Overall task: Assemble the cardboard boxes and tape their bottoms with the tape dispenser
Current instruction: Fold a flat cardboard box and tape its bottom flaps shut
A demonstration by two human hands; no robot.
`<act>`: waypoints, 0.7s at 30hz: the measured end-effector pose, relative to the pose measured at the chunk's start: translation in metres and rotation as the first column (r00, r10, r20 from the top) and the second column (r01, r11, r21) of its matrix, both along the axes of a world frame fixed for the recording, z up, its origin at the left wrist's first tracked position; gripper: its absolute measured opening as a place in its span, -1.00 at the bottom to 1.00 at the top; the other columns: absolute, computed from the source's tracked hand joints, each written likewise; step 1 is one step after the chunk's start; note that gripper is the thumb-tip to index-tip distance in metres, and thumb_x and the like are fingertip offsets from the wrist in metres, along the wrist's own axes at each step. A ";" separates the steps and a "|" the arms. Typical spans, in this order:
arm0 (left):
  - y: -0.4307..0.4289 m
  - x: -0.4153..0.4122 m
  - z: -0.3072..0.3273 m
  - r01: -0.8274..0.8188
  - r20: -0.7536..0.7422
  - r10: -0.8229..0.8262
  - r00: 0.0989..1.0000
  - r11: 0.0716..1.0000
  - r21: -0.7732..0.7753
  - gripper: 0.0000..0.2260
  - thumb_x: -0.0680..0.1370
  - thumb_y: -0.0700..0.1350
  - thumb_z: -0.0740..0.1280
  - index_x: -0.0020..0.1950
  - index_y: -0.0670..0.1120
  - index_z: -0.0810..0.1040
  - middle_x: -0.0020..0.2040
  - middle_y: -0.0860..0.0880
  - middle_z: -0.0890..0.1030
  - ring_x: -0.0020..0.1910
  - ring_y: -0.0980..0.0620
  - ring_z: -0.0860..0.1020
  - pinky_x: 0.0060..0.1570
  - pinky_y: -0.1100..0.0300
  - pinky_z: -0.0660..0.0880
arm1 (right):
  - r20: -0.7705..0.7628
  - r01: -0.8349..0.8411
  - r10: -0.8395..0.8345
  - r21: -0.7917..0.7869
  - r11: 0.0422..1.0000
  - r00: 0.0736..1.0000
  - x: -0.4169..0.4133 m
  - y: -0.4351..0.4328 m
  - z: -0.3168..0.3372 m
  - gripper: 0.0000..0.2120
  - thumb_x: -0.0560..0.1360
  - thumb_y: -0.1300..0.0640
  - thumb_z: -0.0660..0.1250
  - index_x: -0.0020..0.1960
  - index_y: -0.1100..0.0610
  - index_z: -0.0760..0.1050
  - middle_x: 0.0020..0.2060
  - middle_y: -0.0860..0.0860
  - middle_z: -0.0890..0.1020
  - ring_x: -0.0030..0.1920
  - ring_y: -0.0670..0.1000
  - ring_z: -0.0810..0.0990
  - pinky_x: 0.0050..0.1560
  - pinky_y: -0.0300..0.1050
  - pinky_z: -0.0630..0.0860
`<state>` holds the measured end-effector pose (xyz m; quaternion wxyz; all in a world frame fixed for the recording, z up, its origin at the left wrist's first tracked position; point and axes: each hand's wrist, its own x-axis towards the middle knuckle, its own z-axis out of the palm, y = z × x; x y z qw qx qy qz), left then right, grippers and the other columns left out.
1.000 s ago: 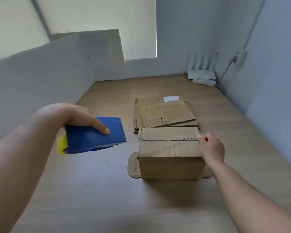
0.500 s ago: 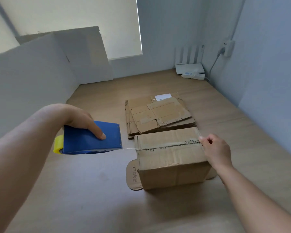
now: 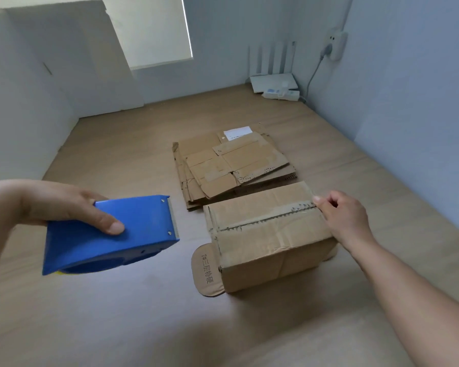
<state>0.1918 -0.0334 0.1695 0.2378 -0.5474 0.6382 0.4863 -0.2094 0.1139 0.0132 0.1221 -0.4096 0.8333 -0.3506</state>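
Tape dispenser (image 3: 135,235) aloft in left hand (image 3: 56,202), box (image 3: 270,242) edge in pinch of right hand (image 3: 345,221).

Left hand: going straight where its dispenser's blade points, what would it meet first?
The tape dispenser in the left hand would probably meet the assembled box at its left end; depth is unclear.

L hand (image 3: 51,202) grips blue dispenser (image 3: 112,234), thumb on its side, above surface (image 3: 117,313), left of box (image 3: 270,234), not touching it. R hand (image 3: 345,221) pinches box's top right edge at seam end. Box mid-surface, round flap out at left base. Flat stack (image 3: 231,168) just behind. Router (image 3: 273,83) far right corner.
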 end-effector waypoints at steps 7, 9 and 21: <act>-0.008 -0.026 -0.013 0.138 0.115 -0.131 0.985 0.989 -0.047 -0.36 0.09 0.17 0.56 0.09 -0.06 0.62 -0.08 -0.05 0.71 -0.11 -0.06 0.69 -0.14 0.16 0.58 | -0.007 0.015 -0.015 -0.019 1.000 1.000 0.003 0.000 0.000 -0.63 0.54 0.06 0.32 -0.38 0.15 0.32 -0.46 0.03 0.40 -0.30 0.12 0.38 -0.33 -0.02 0.20; -0.007 -0.028 -0.017 0.139 0.133 -0.131 0.982 0.989 -0.055 -0.40 0.14 0.18 0.60 0.08 -0.05 0.62 -0.11 -0.02 0.72 -0.14 -0.03 0.69 -0.21 0.21 0.56 | -0.001 0.024 -0.024 -0.025 0.999 1.000 0.003 0.000 0.000 -0.62 0.53 0.06 0.32 -0.39 0.14 0.30 -0.47 0.03 0.38 -0.32 0.11 0.36 -0.35 -0.08 0.25; 0.022 -0.047 -0.110 0.377 0.564 -0.117 0.818 0.849 -0.371 -0.63 0.39 0.18 0.38 0.00 -0.09 0.59 -0.06 -0.01 0.63 -0.05 -0.03 0.62 -0.05 0.20 0.52 | 0.010 -0.004 0.005 -0.032 0.999 1.000 0.002 0.002 0.002 -0.63 0.54 0.04 0.31 -0.35 0.22 0.36 -0.45 0.08 0.42 -0.31 0.14 0.38 -0.33 -0.03 0.23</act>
